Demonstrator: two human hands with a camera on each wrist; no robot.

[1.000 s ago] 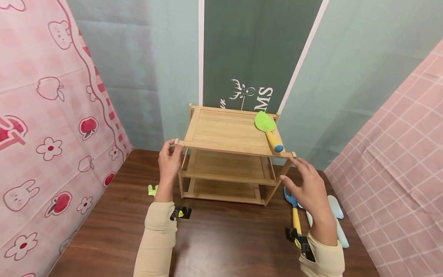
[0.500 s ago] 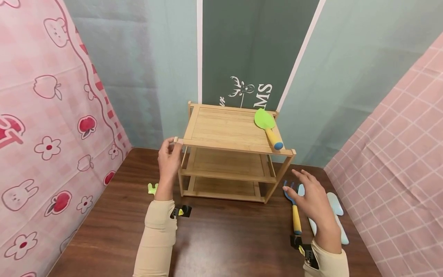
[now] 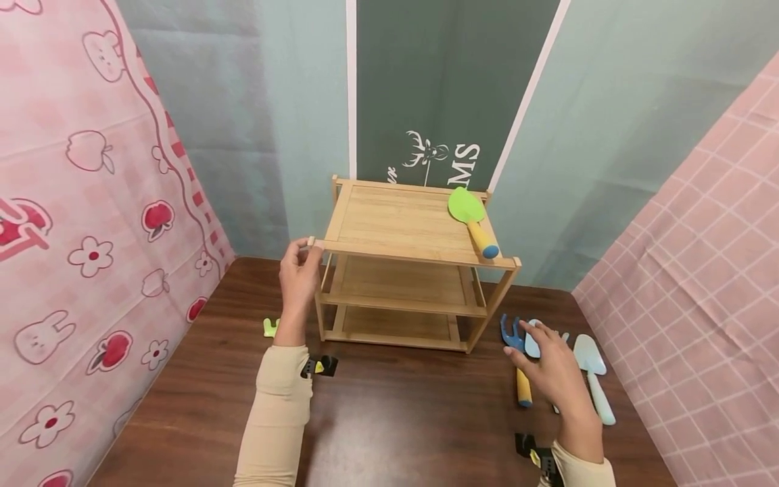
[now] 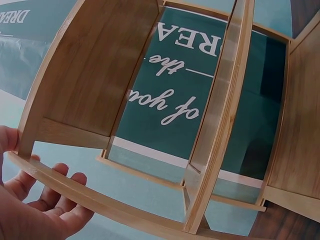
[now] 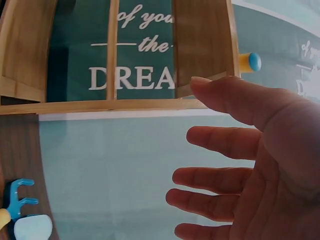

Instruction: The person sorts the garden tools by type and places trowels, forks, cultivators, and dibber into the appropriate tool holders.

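Note:
A three-tier wooden shelf (image 3: 389, 220) stands on the table against the backdrop. My left hand (image 3: 298, 281) grips its front left upper corner; in the left wrist view, the fingers (image 4: 75, 187) bend around the upright. On the top tier, toward the right, lies a toy trowel (image 3: 466, 205) with a green blade and yellow, blue-tipped handle. My right hand (image 3: 555, 372) hovers off the shelf's right side, fingers spread and holding nothing. Below it lies a blue toy garden fork (image 3: 512, 337) with a yellow handle, partly hidden by the hand.
Right of the fork lie a light blue tool head (image 3: 532, 339), mostly covered by the hand, and a pale blue trowel (image 3: 590, 357). A small green pronged piece (image 3: 270, 328) shows beside the left wrist. Patterned cloths (image 3: 700, 284) hang at both sides of the brown table (image 3: 395, 419).
My right hand has left the shelf's front right corner and moved down and right, over the tools. The left hand keeps its grip on the left corner.

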